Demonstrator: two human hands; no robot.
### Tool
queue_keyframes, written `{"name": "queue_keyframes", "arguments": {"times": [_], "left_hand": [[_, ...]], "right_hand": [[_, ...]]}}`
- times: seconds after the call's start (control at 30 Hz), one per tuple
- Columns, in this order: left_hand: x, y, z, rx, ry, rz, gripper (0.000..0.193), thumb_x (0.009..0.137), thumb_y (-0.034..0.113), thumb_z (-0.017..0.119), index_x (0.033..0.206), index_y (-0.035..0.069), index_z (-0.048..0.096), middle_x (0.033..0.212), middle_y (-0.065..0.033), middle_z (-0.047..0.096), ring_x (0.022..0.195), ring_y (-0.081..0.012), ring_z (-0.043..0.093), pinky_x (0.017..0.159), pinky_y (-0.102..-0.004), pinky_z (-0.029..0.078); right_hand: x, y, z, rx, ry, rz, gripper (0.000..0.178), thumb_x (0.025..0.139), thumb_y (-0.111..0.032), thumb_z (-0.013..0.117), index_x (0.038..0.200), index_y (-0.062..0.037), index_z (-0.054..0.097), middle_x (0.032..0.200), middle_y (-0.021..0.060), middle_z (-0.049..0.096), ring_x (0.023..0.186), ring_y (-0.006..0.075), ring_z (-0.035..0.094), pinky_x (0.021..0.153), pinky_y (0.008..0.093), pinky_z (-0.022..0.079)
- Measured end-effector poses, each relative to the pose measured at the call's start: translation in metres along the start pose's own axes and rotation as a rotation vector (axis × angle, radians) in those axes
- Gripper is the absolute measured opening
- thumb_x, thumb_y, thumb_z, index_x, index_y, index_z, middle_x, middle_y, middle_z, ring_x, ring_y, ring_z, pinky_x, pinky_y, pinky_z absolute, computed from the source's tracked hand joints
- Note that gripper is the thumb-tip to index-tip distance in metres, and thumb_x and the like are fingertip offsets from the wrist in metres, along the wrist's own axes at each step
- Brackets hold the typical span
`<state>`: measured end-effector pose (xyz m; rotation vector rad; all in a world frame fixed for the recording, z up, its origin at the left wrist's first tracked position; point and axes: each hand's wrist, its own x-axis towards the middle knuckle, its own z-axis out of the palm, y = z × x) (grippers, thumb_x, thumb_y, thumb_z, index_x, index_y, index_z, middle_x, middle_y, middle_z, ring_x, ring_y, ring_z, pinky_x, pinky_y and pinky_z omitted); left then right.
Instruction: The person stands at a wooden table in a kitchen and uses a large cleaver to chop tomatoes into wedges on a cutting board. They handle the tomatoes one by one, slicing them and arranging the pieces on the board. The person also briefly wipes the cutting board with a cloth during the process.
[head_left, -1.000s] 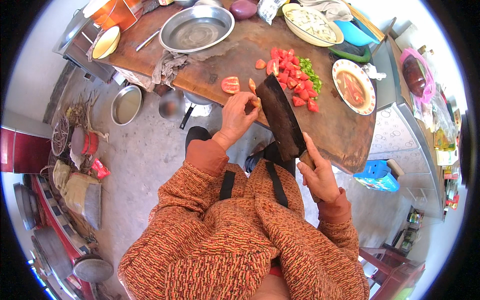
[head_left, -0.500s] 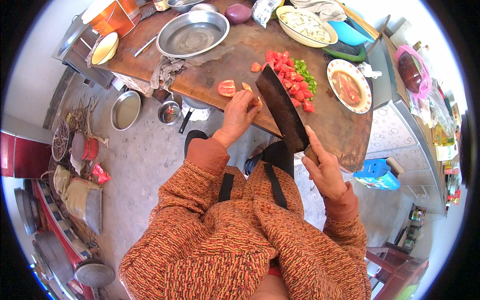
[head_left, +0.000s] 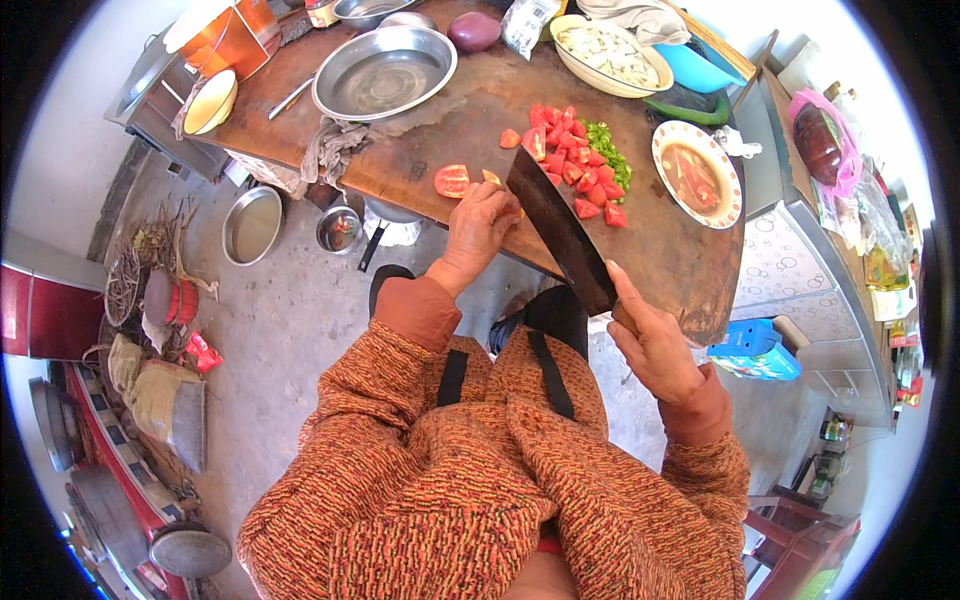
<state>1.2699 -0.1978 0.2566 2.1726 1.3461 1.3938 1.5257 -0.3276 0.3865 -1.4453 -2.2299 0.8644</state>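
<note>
My left hand point(head_left: 474, 235) is at the near edge of the wooden table, its fingers bent and pressed around a tomato piece point(head_left: 491, 177) that they mostly hide. A tomato half point(head_left: 452, 181) lies cut side up just left of those fingers. My right hand point(head_left: 652, 345) is wrapped around the wooden handle of a dark, broad-bladed cleaver point(head_left: 563, 240). The blade slants up and left, its far end close beside my left fingertips. Beyond it sits a heap of red tomato chunks point(head_left: 580, 165), with chopped green pepper point(head_left: 606, 148) along its right side.
A polka-dot-rimmed plate point(head_left: 734, 190) with reddish liquid is on the right. Farther back stand a metal basin point(head_left: 330, 105), a purple eggplant point(head_left: 474, 32), a bowl of pale chopped pieces point(head_left: 612, 60) and a cucumber point(head_left: 700, 113). A grey rag point(head_left: 328, 150) hangs over the table's edge.
The cleaver's far end has come slightly lower and closer to my left hand. My right hand has shifted a little down and right. The left hand keeps nearly the same place.
</note>
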Motion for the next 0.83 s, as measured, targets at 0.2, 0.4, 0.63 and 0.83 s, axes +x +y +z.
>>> {"name": "queue_keyframes", "arguments": {"times": [0.2,0.4,0.63,0.83], "left_hand": [[-0.001,-0.003,0.001,-0.112,-0.018,-0.040,0.020,0.074,0.001,0.077,0.090,0.003,0.065,0.091,-0.0093,0.060,0.085,-0.0312,0.062,0.075,-0.0374,0.051],[0.000,0.000,-0.004,-0.150,-0.037,-0.064,0.020,0.074,0.000,0.076,0.090,0.003,0.065,0.093,-0.0097,0.060,0.086,-0.0304,0.062,0.075,-0.0364,0.052],[-0.001,-0.002,-0.006,-0.193,-0.063,-0.082,0.018,0.075,-0.001,0.075,0.090,0.003,0.066,0.095,-0.0094,0.061,0.088,-0.0294,0.063,0.077,-0.0350,0.052],[-0.001,-0.003,-0.007,-0.177,-0.060,-0.061,0.017,0.077,-0.001,0.074,0.091,0.003,0.066,0.097,-0.0092,0.061,0.088,-0.0285,0.063,0.077,-0.0349,0.052]], "right_hand": [[0.000,0.001,-0.013,-0.047,-0.024,-0.051,0.076,0.086,0.001,0.062,0.154,-0.0102,0.030,0.091,0.0206,0.062,0.086,0.0406,0.063,0.076,0.0451,0.049],[0.000,-0.002,-0.022,-0.012,-0.076,0.006,0.076,0.086,0.002,0.062,0.155,-0.0099,0.029,0.089,0.0202,0.060,0.085,0.0392,0.062,0.078,0.0414,0.050],[-0.003,0.001,-0.015,0.172,-0.096,0.156,0.076,0.088,0.003,0.060,0.155,-0.0103,0.028,0.081,0.0173,0.055,0.079,0.0353,0.059,0.079,0.0367,0.048],[-0.005,-0.002,-0.011,0.153,-0.094,0.171,0.075,0.089,0.003,0.059,0.156,-0.0123,0.028,0.084,0.0154,0.058,0.081,0.0295,0.059,0.080,0.0344,0.048]]}}
